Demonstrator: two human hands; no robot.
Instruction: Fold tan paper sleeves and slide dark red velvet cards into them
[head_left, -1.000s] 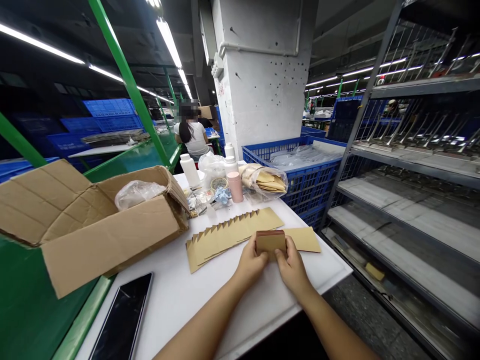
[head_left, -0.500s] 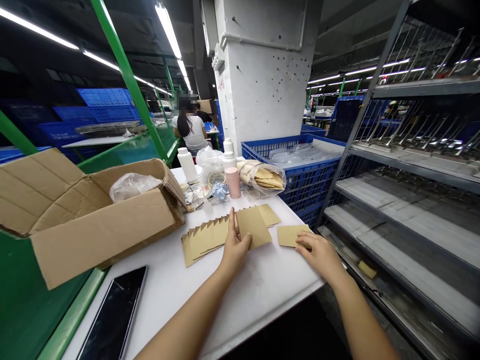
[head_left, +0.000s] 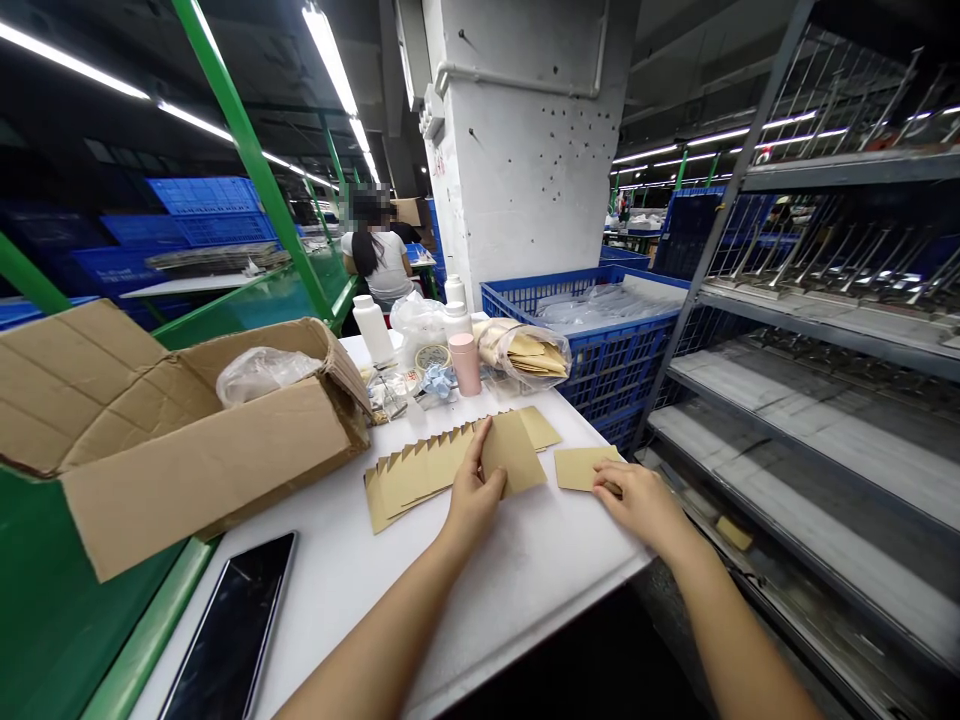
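Note:
My left hand (head_left: 474, 497) grips a small kraft paper envelope (head_left: 514, 458) between thumb and fingers, tilted up above the table. Under and behind it, a row of overlapping kraft envelopes (head_left: 409, 477) fans across the white tabletop (head_left: 517, 570). At the right, more kraft paper (head_left: 579, 468) lies flat near the table edge; whether it is one envelope or a small stack I cannot tell. The curled fingers of my right hand (head_left: 637, 502) pinch its right end, and the fingertips are partly hidden.
An open cardboard box (head_left: 217, 455) stands at the left, a phone (head_left: 232, 625) in front of it. White bottles (head_left: 373, 330), a pink bottle (head_left: 466, 365), a tape roll (head_left: 433, 357) and a bag of kraft envelopes (head_left: 529, 352) crowd the back. Beyond are a blue crate (head_left: 600, 345) and a metal rack (head_left: 810, 390).
My left fingers have shifted slightly right along the held envelope, the index finger now leaning toward it. My right fingers have curled a little more at the paper's end.

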